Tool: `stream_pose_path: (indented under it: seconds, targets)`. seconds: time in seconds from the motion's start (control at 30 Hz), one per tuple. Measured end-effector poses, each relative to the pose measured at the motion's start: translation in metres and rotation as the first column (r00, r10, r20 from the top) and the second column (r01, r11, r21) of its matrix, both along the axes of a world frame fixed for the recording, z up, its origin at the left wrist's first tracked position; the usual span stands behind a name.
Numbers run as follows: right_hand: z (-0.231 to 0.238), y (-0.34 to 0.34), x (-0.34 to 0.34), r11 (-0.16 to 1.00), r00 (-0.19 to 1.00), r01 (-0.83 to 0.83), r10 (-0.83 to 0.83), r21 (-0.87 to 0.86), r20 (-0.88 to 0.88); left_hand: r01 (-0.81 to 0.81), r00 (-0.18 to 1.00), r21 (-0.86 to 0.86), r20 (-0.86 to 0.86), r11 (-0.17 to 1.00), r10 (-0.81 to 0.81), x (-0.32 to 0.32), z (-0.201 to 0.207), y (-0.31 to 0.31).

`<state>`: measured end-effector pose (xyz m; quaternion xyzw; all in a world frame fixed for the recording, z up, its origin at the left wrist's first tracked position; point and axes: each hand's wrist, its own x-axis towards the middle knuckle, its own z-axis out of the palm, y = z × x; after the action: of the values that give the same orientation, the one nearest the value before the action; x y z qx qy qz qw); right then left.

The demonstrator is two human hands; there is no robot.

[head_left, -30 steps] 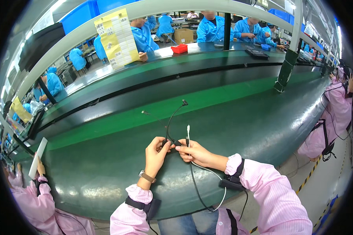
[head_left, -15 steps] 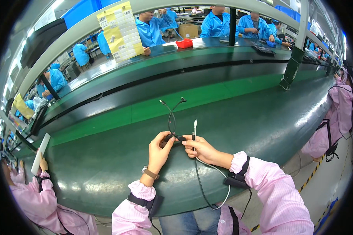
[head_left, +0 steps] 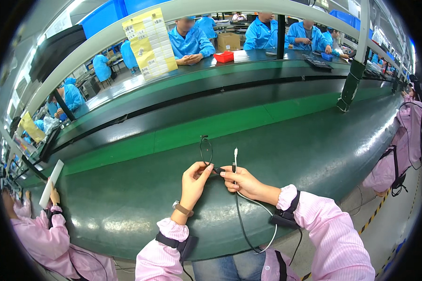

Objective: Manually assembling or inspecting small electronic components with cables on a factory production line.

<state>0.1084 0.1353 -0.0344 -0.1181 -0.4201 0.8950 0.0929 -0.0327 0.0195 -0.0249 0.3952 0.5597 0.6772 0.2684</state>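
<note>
My left hand (head_left: 195, 180) pinches a short black cable (head_left: 206, 149) above the green worktop (head_left: 140, 201). A loop of that cable stands up past my fingertips and ends in a dark connector. My right hand (head_left: 239, 180) is closed on a black connector piece at the cable's near end, close to my left fingertips. A white cable (head_left: 236, 154) with a pale plug sticks up out of the same right hand. Beside it a dark plug shows, and white and dark cords hang down from the hand over the table's front edge.
At the left a co-worker's hand (head_left: 54, 194) holds a white flat panel (head_left: 52, 183). Another person in pink sits at the right. A green post (head_left: 350, 88) rises from the worktop. Beyond the raised dark ledge are a red bin (head_left: 224, 56) and people in blue.
Both hands stay close together while the black cable's two upright ends have changed into a loop with one connector showing. A person in blue opposite has lowered their hands to the ledge.
</note>
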Motion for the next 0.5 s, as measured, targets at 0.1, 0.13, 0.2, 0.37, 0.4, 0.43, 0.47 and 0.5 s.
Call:
stream_pose_path:
  seconds: [0.1, 0.13, 0.2, 0.37, 0.4, 0.43, 0.47, 0.5]
  targets:
    - [0.000, 0.000, 0.000, 1.000, 1.000, -0.005, 0.006, 0.009, -0.007, -0.071, 0.995, 0.018, -0.067, 0.997, 0.072, 0.001, -0.001, 0.001]
    - [-0.001, 0.000, 0.000, 1.000, 1.000, -0.009, 0.009, 0.012, -0.012, -0.112, 0.991, 0.018, -0.066, 0.994, 0.113, 0.001, -0.002, 0.001]
    - [-0.003, 0.000, -0.001, 1.000, 1.000, -0.009, 0.009, -0.030, -0.006, -0.169, 0.963, 0.029, -0.207, 0.985, 0.171, 0.001, 0.004, -0.002]
    - [0.003, 0.000, 0.002, 0.998, 1.000, -0.019, 0.018, -0.059, -0.015, -0.292, 0.821, 0.151, -0.468, 0.944, 0.329, 0.006, 0.017, -0.004]
    - [0.002, 0.000, 0.004, 0.997, 1.000, 0.013, -0.014, -0.070, -0.012, -0.281, 0.801, 0.184, -0.496, 0.942, 0.336, 0.007, 0.018, -0.003]
    - [-0.003, 0.000, 0.003, 0.996, 1.000, 0.025, -0.026, -0.083, -0.014, -0.265, 0.782, 0.218, -0.521, 0.939, 0.342, 0.009, 0.019, -0.003]
    - [-0.003, 0.002, 0.004, 0.998, 1.000, 0.012, -0.014, -0.062, -0.026, -0.230, 0.803, 0.228, -0.504, 0.946, 0.317, 0.012, 0.020, -0.001]
    - [-0.002, 0.003, 0.007, 0.999, 0.999, 0.015, -0.016, -0.039, -0.031, -0.236, 0.801, 0.221, -0.507, 0.946, 0.318, 0.014, 0.022, 0.001]
